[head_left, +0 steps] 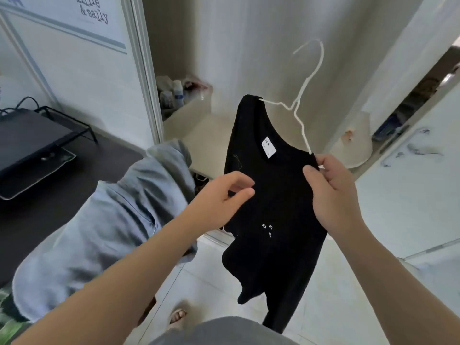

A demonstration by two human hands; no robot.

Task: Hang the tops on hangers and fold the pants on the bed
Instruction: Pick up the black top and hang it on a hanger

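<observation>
Soft cool daylight, mild blur, wide-angle bending at edges.

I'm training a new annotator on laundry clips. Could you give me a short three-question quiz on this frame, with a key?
1. True or false: the black top lies folded on the floor.
2. What does the right hand pinch? A) the hook of the hanger B) the top's shoulder, at the hanger's end C) a pillow
3. Fill in: the hanger's wire is ___ in colour.
Key: 1 false; 2 B; 3 white.
</observation>
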